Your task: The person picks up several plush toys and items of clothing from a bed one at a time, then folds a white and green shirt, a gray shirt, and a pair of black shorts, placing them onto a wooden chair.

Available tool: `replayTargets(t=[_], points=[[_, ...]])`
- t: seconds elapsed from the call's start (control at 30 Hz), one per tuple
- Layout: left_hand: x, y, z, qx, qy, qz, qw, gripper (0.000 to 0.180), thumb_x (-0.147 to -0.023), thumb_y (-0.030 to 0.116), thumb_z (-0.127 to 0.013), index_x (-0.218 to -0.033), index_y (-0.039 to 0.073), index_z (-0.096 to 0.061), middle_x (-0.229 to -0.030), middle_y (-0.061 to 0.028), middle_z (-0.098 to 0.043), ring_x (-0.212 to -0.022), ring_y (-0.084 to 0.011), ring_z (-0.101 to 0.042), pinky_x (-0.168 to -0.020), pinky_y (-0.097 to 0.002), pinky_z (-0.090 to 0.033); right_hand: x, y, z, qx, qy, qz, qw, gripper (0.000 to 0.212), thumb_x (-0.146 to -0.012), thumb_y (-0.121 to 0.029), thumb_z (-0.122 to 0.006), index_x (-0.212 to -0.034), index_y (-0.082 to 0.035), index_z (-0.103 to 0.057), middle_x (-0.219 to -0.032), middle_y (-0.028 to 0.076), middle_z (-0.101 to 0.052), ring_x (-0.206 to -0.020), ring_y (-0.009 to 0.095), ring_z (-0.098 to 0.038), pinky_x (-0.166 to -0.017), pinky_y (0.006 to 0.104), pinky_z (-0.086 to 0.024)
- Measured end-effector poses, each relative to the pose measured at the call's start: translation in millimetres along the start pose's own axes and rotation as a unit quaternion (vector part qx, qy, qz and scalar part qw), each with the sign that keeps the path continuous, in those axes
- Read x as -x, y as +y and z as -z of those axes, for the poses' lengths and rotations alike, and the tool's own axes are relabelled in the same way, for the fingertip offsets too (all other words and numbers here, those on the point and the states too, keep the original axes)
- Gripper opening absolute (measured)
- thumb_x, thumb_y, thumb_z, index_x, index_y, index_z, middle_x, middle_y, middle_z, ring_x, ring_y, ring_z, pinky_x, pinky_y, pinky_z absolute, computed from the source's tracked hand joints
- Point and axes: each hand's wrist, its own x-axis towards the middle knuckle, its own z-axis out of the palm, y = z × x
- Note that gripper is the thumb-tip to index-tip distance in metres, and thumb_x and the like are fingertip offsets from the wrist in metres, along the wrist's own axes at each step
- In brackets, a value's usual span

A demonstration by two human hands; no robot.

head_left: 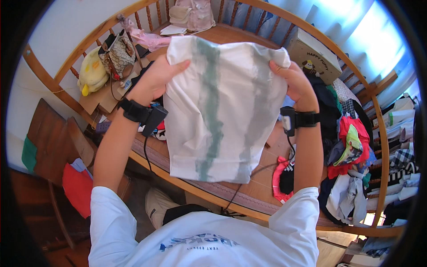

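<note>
A white cloth garment (pixel 235 107) with blurred green and grey stripes running down it hangs spread in front of me. Whether it is a shirt or another piece of clothing I cannot tell. My left hand (pixel 163 73) pinches its upper left corner, thumb lying on the front and fingers behind the fabric. At the upper right corner my right hand (pixel 297 82) grips it in the same way. The lower hem dangles free over the front edge of the wooden bed (pixel 202 189). Both wrists wear black straps with small devices and cables.
Heaped clothes (pixel 351 147) lie on the bed's right side, near a cardboard box (pixel 316 55). A yellow plush toy (pixel 93 72), a patterned handbag (pixel 118 55) and a pink backpack (pixel 195 15) rest along the railing. Left of the bed stands a wooden chair (pixel 51 138) with red cloth.
</note>
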Motion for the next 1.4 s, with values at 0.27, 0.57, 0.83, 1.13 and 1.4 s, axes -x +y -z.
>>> replayTargets(t=[0.27,0.57,0.83,1.13,1.4], points=[[12.5,102.4,-53.9,-0.085,-0.052,-0.129,0.987,0.044,-0.09,0.019,-0.071,-0.125,-0.002,-0.057,-0.115,-0.0089,-0.067,-0.099,-0.0175,-0.066,-0.087,-0.0331,-0.055,49.5,-116.2,18.8,0.11,0.006,0.104,0.988,0.047,-0.09,-0.029,-0.071,-0.127,-0.005,-0.055,-0.118,0.007,-0.062,-0.105,0.019,-0.062,-0.09,0.0343,-0.052],[43.4,167.3,-102.7,-0.193,-0.02,-0.251,0.948,0.04,-0.09,0.022,-0.07,-0.12,-0.002,-0.059,-0.106,-0.0087,-0.069,-0.09,-0.0165,-0.067,-0.079,-0.0318,-0.055,97.7,-172.0,17.7,0.103,0.051,0.247,0.962,0.044,-0.09,-0.027,-0.071,-0.122,0.0,-0.058,-0.111,0.004,-0.065,-0.1,0.016,-0.062,-0.088,0.0312,-0.05],[223.1,6.9,-105.4,-0.33,0.033,-0.224,0.916,0.027,-0.089,0.016,-0.068,-0.11,0.001,-0.066,-0.096,-0.01,-0.071,-0.082,-0.0187,-0.067,-0.076,-0.0323,-0.051,291.9,-31.2,-6.1,0.327,0.043,0.151,0.932,0.027,-0.086,-0.01,-0.072,-0.111,-0.001,-0.066,-0.098,0.004,-0.07,-0.087,0.01,-0.062,-0.079,0.0279,-0.05],[348.0,-161.1,-133.0,-0.268,-0.069,-0.053,0.96,0.029,-0.084,-0.006,-0.058,-0.111,0.0,-0.066,-0.104,-0.0196,-0.069,-0.099,-0.0328,-0.068,-0.085,-0.0315,-0.051,427.4,111.8,-29.1,0.218,-0.011,-0.054,0.974,0.025,-0.081,-0.001,-0.071,-0.105,0.004,-0.07,-0.102,0.011,-0.072,-0.094,0.017,-0.067,-0.088,0.0298,-0.05],[302.5,-159.4,-108.2,-0.238,0.08,-0.008,0.968,0.023,-0.086,0.011,-0.069,-0.104,-0.004,-0.066,-0.088,-0.0154,-0.071,-0.081,-0.0177,-0.068,-0.073,-0.0313,-0.051,339.3,117.1,-10.7,0.219,0.084,-0.018,0.972,0.019,-0.084,-0.008,-0.072,-0.1,0.002,-0.069,-0.083,0.0,-0.067,-0.077,0.007,-0.057,-0.072,0.027,-0.048]])
